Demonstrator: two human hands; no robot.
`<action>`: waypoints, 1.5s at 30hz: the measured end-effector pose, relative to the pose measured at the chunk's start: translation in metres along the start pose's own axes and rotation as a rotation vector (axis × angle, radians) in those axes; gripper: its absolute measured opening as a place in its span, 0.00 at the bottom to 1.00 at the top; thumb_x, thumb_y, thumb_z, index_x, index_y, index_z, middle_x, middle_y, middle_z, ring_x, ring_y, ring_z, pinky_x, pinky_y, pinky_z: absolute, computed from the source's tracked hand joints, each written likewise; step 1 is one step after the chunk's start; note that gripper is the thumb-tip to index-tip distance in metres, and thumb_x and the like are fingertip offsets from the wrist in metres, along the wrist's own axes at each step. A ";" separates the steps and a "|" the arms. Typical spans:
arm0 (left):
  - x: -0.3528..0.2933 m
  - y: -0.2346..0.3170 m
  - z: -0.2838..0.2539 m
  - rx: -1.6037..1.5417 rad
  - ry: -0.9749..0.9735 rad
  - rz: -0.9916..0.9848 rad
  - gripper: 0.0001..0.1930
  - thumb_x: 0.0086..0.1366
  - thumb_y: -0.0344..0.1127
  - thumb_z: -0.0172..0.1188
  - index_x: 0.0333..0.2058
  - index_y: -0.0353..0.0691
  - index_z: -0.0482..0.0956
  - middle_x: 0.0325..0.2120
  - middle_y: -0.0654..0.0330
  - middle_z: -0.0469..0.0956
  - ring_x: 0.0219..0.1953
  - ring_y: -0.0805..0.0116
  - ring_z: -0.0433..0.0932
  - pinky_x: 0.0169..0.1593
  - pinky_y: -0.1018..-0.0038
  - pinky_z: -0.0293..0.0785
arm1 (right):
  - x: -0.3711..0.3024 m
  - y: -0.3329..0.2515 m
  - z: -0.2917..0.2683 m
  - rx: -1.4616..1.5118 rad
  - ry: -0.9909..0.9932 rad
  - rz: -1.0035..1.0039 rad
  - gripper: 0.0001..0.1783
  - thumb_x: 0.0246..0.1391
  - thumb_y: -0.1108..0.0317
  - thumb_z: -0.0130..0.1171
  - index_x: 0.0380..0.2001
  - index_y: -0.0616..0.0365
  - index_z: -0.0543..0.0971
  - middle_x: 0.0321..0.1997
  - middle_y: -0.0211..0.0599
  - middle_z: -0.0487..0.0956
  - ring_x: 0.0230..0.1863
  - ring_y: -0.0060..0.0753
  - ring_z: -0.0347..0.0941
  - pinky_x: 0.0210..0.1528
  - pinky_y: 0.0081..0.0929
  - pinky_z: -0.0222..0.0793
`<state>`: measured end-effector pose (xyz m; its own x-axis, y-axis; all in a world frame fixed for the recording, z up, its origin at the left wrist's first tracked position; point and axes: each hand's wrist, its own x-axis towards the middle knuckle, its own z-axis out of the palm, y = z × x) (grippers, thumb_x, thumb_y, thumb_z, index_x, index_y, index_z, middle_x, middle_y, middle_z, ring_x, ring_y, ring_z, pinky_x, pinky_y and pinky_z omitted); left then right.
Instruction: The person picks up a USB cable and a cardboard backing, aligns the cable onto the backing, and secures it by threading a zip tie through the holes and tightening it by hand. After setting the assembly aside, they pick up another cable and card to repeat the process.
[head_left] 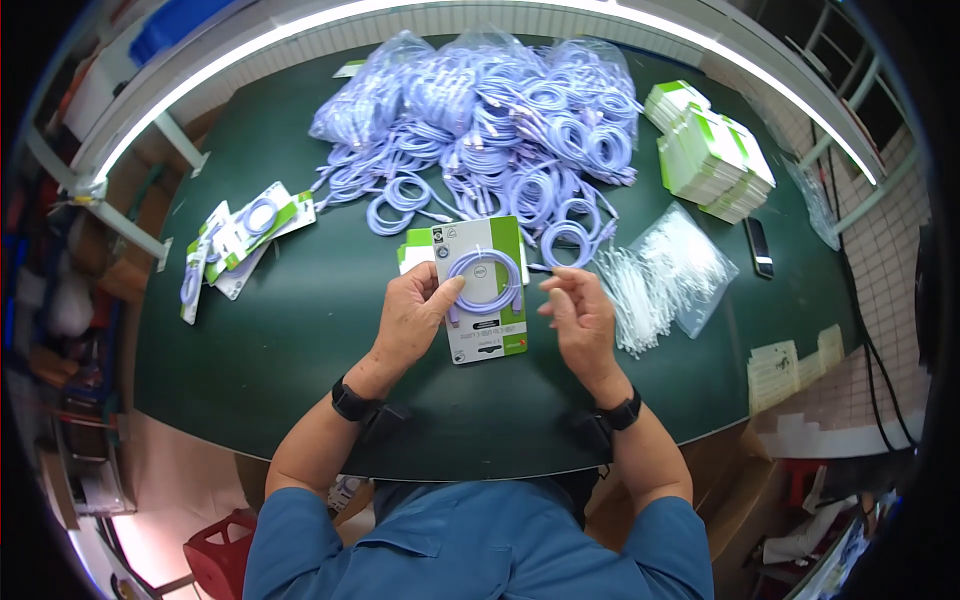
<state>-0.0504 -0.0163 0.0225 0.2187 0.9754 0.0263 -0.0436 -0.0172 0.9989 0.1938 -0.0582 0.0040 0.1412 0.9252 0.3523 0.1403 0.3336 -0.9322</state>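
Note:
Upright over the middle of the table is a white and green cardboard card with a coiled lilac cable lying against its face. My left hand grips the card's left side, its thumb pressed on the coil. Just right of the card, apart from it, my right hand has its fingers bent in toward the thumb; anything between them is too small to make out. Behind the held card, other green and white cards show in part. Close to the right hand lies a bunch of thin white cable ties.
A large heap of coiled lilac cables, partly in clear bags, covers the far table. Cards with cables lie at left. Stacked blank-looking cards, a clear bag of ties and a black phone-like object are at right.

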 end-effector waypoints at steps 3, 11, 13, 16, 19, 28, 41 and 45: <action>-0.004 0.001 -0.037 -0.021 0.069 -0.032 0.09 0.75 0.36 0.63 0.42 0.35 0.83 0.29 0.66 0.83 0.27 0.82 0.77 0.31 0.83 0.73 | -0.001 0.005 -0.011 -0.060 -0.028 0.107 0.09 0.71 0.72 0.56 0.51 0.60 0.79 0.37 0.30 0.83 0.30 0.15 0.77 0.30 0.14 0.70; 0.019 0.009 -0.161 -0.350 0.426 0.002 0.09 0.75 0.39 0.62 0.41 0.39 0.81 0.28 0.66 0.82 0.26 0.80 0.79 0.29 0.84 0.75 | -0.008 0.004 -0.011 -0.080 -0.144 0.061 0.06 0.70 0.74 0.57 0.46 0.62 0.81 0.33 0.30 0.83 0.25 0.15 0.75 0.27 0.14 0.69; 0.035 0.012 -0.214 -0.456 0.561 0.111 0.10 0.75 0.39 0.62 0.42 0.38 0.81 0.32 0.64 0.82 0.31 0.76 0.82 0.33 0.80 0.79 | -0.010 0.000 -0.010 -0.097 -0.152 0.065 0.06 0.69 0.74 0.58 0.45 0.62 0.81 0.33 0.30 0.83 0.25 0.15 0.75 0.27 0.14 0.69; 0.045 0.006 -0.263 -0.578 0.689 0.111 0.12 0.75 0.38 0.62 0.45 0.34 0.79 0.42 0.56 0.83 0.41 0.66 0.84 0.41 0.73 0.85 | -0.004 -0.006 -0.002 -0.141 -0.211 0.033 0.05 0.65 0.77 0.61 0.42 0.64 0.82 0.31 0.35 0.84 0.26 0.21 0.78 0.31 0.21 0.75; 0.037 -0.020 -0.244 -0.572 0.652 -0.039 0.14 0.74 0.38 0.63 0.49 0.32 0.78 0.47 0.53 0.81 0.44 0.63 0.85 0.43 0.73 0.85 | -0.002 0.005 0.000 -0.212 -0.211 -0.054 0.05 0.65 0.77 0.61 0.42 0.64 0.82 0.30 0.35 0.84 0.26 0.21 0.78 0.30 0.21 0.74; 0.052 0.001 -0.099 0.072 0.137 -0.052 0.13 0.72 0.31 0.63 0.52 0.33 0.80 0.38 0.58 0.84 0.38 0.71 0.84 0.40 0.75 0.83 | 0.006 0.011 -0.010 -0.337 -0.159 -0.241 0.05 0.64 0.78 0.61 0.42 0.63 0.82 0.30 0.34 0.84 0.26 0.19 0.78 0.29 0.19 0.73; 0.095 -0.061 0.133 1.092 -0.459 0.822 0.21 0.52 0.39 0.76 0.41 0.35 0.79 0.39 0.51 0.78 0.46 0.49 0.75 0.50 0.58 0.75 | 0.003 0.016 -0.051 -0.038 0.276 -0.061 0.06 0.72 0.71 0.57 0.47 0.59 0.79 0.33 0.28 0.80 0.25 0.11 0.69 0.28 0.12 0.65; 0.107 -0.069 0.131 1.101 -0.294 0.743 0.17 0.52 0.38 0.74 0.35 0.37 0.79 0.37 0.53 0.78 0.45 0.53 0.75 0.49 0.61 0.74 | 0.008 0.011 -0.040 -0.042 0.204 -0.090 0.06 0.73 0.71 0.56 0.47 0.59 0.79 0.33 0.27 0.80 0.25 0.10 0.69 0.27 0.12 0.65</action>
<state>0.1040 0.0601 -0.0383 0.6886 0.5794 0.4360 0.5230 -0.8133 0.2549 0.2359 -0.0548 -0.0003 0.3205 0.8347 0.4478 0.2017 0.4017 -0.8933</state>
